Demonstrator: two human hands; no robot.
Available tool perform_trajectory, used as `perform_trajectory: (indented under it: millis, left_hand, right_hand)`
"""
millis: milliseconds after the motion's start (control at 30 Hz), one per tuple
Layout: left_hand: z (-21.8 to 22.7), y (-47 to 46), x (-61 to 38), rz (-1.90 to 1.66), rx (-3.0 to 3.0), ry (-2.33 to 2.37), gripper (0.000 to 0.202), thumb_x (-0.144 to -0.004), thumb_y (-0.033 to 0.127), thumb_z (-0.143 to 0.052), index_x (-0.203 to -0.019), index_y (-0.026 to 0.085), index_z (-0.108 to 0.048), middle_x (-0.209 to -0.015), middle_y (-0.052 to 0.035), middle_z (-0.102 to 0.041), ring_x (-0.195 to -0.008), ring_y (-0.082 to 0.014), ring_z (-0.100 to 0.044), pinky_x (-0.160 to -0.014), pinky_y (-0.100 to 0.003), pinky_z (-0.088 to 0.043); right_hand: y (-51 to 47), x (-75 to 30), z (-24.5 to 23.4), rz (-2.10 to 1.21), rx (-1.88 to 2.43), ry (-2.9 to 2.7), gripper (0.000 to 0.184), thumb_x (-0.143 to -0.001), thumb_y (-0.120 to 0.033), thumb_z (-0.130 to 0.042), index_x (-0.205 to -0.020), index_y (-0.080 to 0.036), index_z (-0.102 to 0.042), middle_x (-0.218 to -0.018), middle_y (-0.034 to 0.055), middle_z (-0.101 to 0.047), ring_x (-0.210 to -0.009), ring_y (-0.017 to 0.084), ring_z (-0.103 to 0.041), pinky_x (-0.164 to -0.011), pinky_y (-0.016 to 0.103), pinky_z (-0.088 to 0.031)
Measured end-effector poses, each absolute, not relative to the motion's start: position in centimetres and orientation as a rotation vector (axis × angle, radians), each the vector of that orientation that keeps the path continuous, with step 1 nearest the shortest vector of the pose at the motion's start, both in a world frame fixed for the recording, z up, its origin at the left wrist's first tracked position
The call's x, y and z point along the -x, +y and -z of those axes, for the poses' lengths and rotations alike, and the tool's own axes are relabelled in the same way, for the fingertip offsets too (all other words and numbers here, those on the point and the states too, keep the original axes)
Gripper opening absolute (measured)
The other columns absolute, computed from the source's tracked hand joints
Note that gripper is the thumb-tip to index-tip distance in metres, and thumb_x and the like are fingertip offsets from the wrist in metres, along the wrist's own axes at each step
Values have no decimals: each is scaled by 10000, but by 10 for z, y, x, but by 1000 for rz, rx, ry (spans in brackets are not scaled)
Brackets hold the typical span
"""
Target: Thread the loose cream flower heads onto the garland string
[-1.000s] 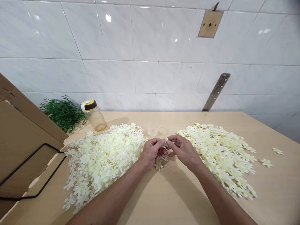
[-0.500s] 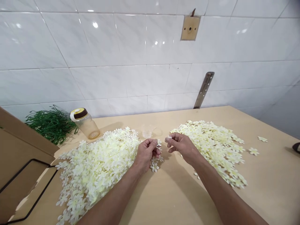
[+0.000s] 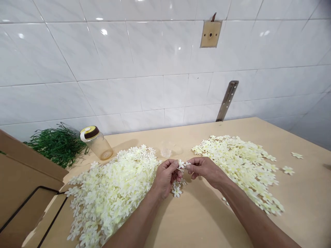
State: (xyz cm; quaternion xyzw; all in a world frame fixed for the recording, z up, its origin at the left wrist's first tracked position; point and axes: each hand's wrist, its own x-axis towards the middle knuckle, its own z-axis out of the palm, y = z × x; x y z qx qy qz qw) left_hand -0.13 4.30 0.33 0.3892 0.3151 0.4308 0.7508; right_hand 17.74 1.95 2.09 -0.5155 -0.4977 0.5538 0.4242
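Between thumb and fingers, my left hand (image 3: 168, 175) pinches a small white artificial flower (image 3: 181, 164). My right hand (image 3: 203, 169) is closed on another white flower (image 3: 188, 165), held right beside the first one; whether the two touch I cannot tell. Some loose flowers (image 3: 177, 191) lie on the table just under my left hand. A large heap of cream-white flowers (image 3: 116, 189) spreads to the left, partly behind my left forearm. To the right lies a flatter pile of flowers (image 3: 240, 165), partly behind my right forearm.
A small clear cup (image 3: 166, 152) stands beyond my hands. At the back left are a bottle (image 3: 99, 144) with a brown and yellow lid and green artificial stems (image 3: 58, 144). A cardboard box (image 3: 28, 193) and black wire frame (image 3: 49, 224) edge the left side. A tiled wall (image 3: 144, 93) rises behind.
My hands have come together, the right hand bringing its flower up to the one in the left. The whole view has shifted slightly.
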Motion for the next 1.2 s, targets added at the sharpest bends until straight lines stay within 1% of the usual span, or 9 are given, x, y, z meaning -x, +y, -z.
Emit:
perform_trajectory:
  millis: [100,233,433,567,767,900,1033,1200]
  left_hand:
    - [-4,43,2,-925,-831,673,302,-768,415,-725,-783,152,-575,-547,-16,-598,-443,-94,-499,-452,-201,-381]
    - [-5,44,4,-919,-814,659,293,-784,409,-712,-785,152,-571,-550,-18,-603,-445,-91,-493,-461,-201,-380]
    - [-6,45,5,-918,-804,654,286,-793,401,-710,-783,154,-565,-539,-3,-588,-436,-84,-480,-459,-201,-374]
    - [-7,46,6,-911,-801,657,304,-797,426,-702,-784,156,-563,-542,-4,-593,-434,-83,-482,-458,-201,-367]
    - [-8,48,7,-901,-806,673,333,-802,466,-685,-774,156,-566,-541,-6,-599,-419,-83,-477,-457,-206,-360]
    - [-8,48,6,-910,-796,669,335,-791,460,-698,-766,165,-542,-517,8,-579,-396,-79,-449,-432,-206,-331]
    - [-8,48,7,-906,-808,668,323,-812,449,-678,-749,158,-553,-519,9,-564,-404,-76,-446,-436,-207,-334]
    - [-9,48,7,-888,-799,656,322,-792,447,-699,-768,158,-561,-539,3,-575,-427,-81,-457,-450,-209,-341]
  right_hand:
    - [20,-178,-18,-1390,1356,-1245,325,-669,-462,-784,-757,-156,-716,-656,9,-647,-549,119,-588,-506,228,-403]
    - [20,-177,-17,-1391,1395,-1239,341,-669,-474,-781,-700,-148,-684,-606,7,-644,-506,114,-585,-458,210,-323]
    - [20,-174,-15,-1388,1448,-1218,376,-675,-504,-774,-684,-140,-685,-525,0,-610,-482,110,-542,-468,216,-334]
    - [20,-171,-14,-1382,1390,-1200,375,-663,-504,-783,-668,-147,-667,-530,-8,-604,-489,108,-537,-466,216,-317]
    - [21,-169,-14,-1427,1351,-1119,392,-687,-529,-763,-672,-160,-632,-518,-13,-601,-465,106,-529,-450,220,-284]
    - [20,-170,-14,-1501,1277,-1118,389,-692,-533,-761,-695,-161,-649,-555,-11,-611,-467,99,-526,-446,223,-282]
    - [19,-171,-10,-1452,1302,-1182,378,-722,-517,-745,-684,-154,-646,-528,-8,-604,-467,102,-540,-445,216,-248]
    - [20,-173,-5,-1417,1345,-1190,391,-723,-530,-735,-666,-165,-609,-518,-13,-609,-449,103,-533,-441,217,-269]
